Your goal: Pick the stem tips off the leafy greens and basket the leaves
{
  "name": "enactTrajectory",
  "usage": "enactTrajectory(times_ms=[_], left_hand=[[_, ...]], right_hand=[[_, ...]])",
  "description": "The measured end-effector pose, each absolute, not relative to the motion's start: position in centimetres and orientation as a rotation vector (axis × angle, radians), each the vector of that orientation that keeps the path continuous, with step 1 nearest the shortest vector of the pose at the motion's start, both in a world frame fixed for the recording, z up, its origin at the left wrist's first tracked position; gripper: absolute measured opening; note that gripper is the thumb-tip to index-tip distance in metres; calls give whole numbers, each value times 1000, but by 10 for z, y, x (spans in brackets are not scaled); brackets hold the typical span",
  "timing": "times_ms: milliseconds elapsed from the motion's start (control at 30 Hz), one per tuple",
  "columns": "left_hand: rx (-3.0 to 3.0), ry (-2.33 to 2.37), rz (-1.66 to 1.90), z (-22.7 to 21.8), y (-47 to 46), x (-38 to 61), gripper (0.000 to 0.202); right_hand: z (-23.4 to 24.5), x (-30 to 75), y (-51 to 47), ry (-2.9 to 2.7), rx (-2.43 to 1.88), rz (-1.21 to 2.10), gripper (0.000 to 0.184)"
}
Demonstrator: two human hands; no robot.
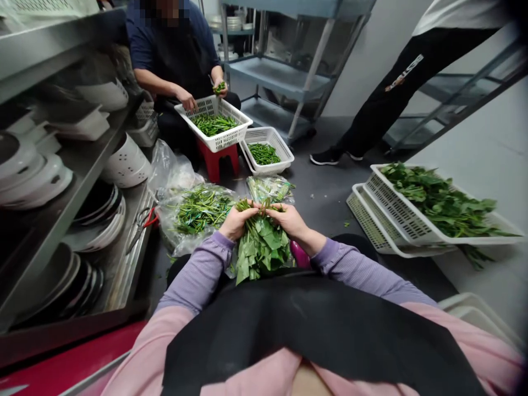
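Both my hands hold one bunch of leafy green vegetables (262, 247) in front of my lap, stems pointing away from me and leaves hanging toward my black apron. My left hand (237, 221) is closed around the left side of the stems. On the right side my right hand (291, 220) grips the same stems, fingers curled. Just beyond lie a plastic bag of green stems (198, 212) and a second bag of greens (268, 188) on the floor.
A white basket of leafy greens (441, 212) sits on stacked baskets at right. A seated person opposite handles greens over a white basket (214, 122) on a red stool; another basket (266, 149) is beside it. Someone stands at top right. Metal shelves of dishes (61, 181) fill the left, scissors (142, 220) on the lower shelf.
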State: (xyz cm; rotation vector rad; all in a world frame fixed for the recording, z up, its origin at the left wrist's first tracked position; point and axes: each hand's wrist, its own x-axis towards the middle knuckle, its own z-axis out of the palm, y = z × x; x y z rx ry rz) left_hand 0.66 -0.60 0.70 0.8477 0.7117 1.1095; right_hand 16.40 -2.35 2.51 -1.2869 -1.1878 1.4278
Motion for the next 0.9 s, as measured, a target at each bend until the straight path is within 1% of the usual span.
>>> enactTrajectory(times_ms=[133,267,333,400,467,500,567,700,800,833,900], left_hand=[[902,715,1114,10,-7,6,16],[953,784,1172,13,-9,8,17],[975,804,1180,13,-10,10,24],[1039,853,1152,11,-11,13,30],[1113,937,1145,10,-12,15,31],[1135,971,1163,9,-12,15,30],[1125,1003,1239,8,-9,13,30],[1080,1101,1369,7,3,-4,24],[1225,1307,1343,6,12,-17,21],[1276,1352,1321,7,13,-19,20],[1337,1345,1258,10,11,-18,23]], right_hand=[[21,165,-24,-1138,-1265,1434,37],[15,166,-22,-1221,-1298,1332,37],[12,166,-20,-1349,-1305,1207,32],[10,164,-20,-1502,-1319,1037,23],[7,160,-21,-1605,-1329,920,16],[5,158,-20,-1608,-1335,897,16],[3,156,-16,-1497,-1369,902,20],[10,182,1,-1115,-1446,910,36],[29,225,16,-988,-1471,718,44],[37,239,19,-1011,-1464,633,45],[49,255,21,-1183,-1431,511,37]])
